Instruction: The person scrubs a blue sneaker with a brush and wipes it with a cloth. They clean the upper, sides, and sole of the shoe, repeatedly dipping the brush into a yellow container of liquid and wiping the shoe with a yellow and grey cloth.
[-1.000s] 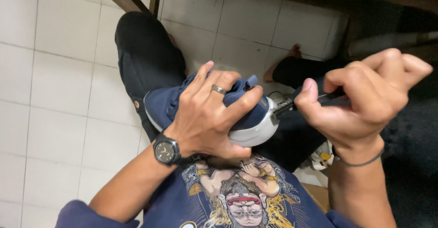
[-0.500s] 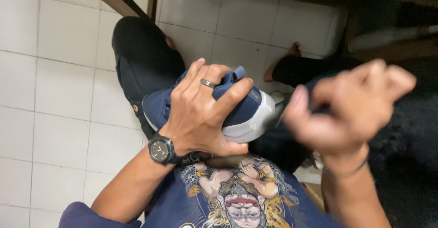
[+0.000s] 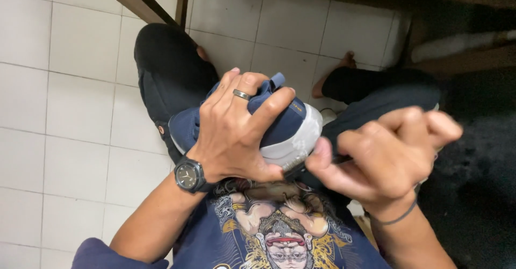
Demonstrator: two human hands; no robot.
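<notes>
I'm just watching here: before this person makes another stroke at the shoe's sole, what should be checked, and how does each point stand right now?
1. Left hand grips the navy shoe firmly, fingers wrapped over its top: ok.
2. Pale sole edge faces the working hand: ok.
3. Right hand closed on a thin dark tool: ok.
4. Tool tip meets the sole: cannot tell, hidden by the thumb.
5. Left thumb away from the tip: cannot tell.

A navy printed shirt (image 3: 269, 236), black wristwatch (image 3: 189, 175), silver ring (image 3: 241, 94), dark wristband (image 3: 398, 219) and black trousers (image 3: 166, 75).
</notes>
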